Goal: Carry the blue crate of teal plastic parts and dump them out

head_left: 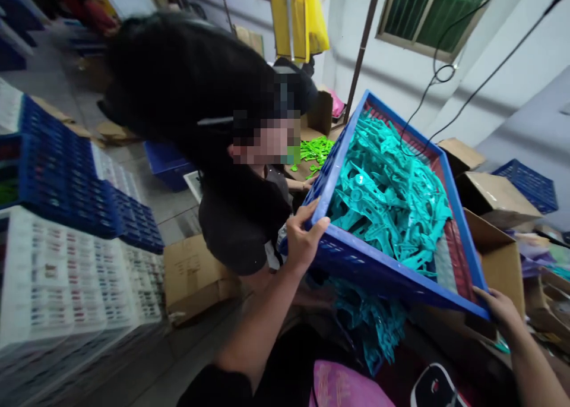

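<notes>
I hold a blue plastic crate [378, 267] lifted and tilted, full of teal plastic parts [387, 199]. My left hand [303, 237] grips its near left corner, fingers hooked over the rim. At the near right corner my right hand [501, 309] clasps the rim. More teal parts [374, 330] lie in a heap under the crate's near edge.
A person in a dark shirt [240, 223] sits bent forward just left of the crate. Bright green parts [315, 151] lie beyond. Stacked blue and white crates [66, 229] fill the left; cardboard boxes [494, 199] crowd the right. A box [191, 276] sits on the floor.
</notes>
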Tool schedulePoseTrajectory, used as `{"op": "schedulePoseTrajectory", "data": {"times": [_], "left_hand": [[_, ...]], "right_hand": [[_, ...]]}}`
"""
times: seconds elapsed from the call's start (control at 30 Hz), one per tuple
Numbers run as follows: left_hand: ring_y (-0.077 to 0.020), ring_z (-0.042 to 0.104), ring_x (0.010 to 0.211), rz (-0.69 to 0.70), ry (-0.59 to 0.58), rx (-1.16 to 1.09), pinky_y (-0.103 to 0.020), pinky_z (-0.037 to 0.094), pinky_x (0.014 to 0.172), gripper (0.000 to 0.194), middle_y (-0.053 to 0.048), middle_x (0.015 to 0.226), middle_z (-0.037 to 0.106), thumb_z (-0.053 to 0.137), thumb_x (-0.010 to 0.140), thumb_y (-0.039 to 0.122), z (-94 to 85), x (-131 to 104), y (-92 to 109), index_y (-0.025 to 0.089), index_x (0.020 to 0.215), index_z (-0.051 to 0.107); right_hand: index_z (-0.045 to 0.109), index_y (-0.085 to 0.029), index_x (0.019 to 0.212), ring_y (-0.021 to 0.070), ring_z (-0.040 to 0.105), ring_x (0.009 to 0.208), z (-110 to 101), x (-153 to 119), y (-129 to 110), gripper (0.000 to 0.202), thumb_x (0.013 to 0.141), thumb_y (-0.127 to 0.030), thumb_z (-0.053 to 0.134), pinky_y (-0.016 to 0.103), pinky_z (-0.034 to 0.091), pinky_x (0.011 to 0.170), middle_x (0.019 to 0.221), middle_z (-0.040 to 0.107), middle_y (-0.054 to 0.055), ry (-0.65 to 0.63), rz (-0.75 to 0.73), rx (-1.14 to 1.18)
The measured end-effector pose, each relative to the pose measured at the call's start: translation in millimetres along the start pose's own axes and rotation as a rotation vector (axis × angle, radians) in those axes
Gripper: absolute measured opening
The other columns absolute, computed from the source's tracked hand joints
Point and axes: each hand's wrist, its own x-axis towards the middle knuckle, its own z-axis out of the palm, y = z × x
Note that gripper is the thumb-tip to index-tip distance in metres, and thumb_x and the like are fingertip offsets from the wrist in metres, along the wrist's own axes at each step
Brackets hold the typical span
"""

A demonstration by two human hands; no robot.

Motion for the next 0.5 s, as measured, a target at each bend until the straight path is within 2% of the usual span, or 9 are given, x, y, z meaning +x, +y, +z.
{"op": "schedulePoseTrajectory", "data": {"times": [0.1, 0.23, 0.33, 0.5], "left_hand": [[-0.0303, 0.076, 0.103, -0.038, 0.066, -0.061, -0.036, 0.062, 0.093, 0.04, -0.006, 0.108, 0.084, 0.083, 0.085, 0.036, 3.3, 15.0, -0.5, 0.016, 0.119, 0.089], [-0.0167, 0.061, 0.071, -0.041, 0.114, -0.128, -0.025, 0.05, 0.068, 0.022, 0.001, 0.078, 0.071, 0.084, 0.081, 0.031, 11.6, 30.2, 1.6, 0.015, 0.094, 0.088], [-0.0141, 0.055, 0.067, -0.034, 0.143, -0.157, -0.023, 0.046, 0.064, 0.015, 0.002, 0.074, 0.066, 0.084, 0.076, 0.029, 17.9, 38.6, 3.7, 0.015, 0.079, 0.082], [-0.0115, 0.049, 0.06, -0.06, 0.165, -0.174, -0.021, 0.042, 0.06, 0.018, 0.003, 0.065, 0.058, 0.084, 0.071, 0.029, 18.0, 56.6, 6.5, 0.014, 0.071, 0.074]], "right_hand": [[0.076, -0.033, 0.078, 0.0431, 0.083, 0.082, -2.4, 3.5, -29.2, 0.029, 0.059, -0.051, 0.089, 0.048, 0.068, 0.073, 0.082, 0.085, 0.01, -0.045, 0.043, 0.12], [0.079, -0.028, 0.089, 0.0417, 0.084, 0.084, -5.5, 7.4, -59.7, 0.032, 0.064, -0.044, 0.09, 0.049, 0.073, 0.075, 0.094, 0.086, 0.013, -0.242, 0.181, 0.387], [0.078, -0.027, 0.104, 0.039, 0.085, 0.085, -6.0, 10.4, -67.3, 0.042, 0.066, -0.038, 0.092, 0.046, 0.073, 0.075, 0.106, 0.087, 0.014, -0.348, 0.108, 0.461], [0.074, -0.025, 0.114, 0.0287, 0.081, 0.072, 2.2, 23.3, -64.5, 0.053, 0.064, -0.028, 0.09, 0.035, 0.069, 0.065, 0.099, 0.086, 0.009, -0.291, -0.029, 0.476]]}}
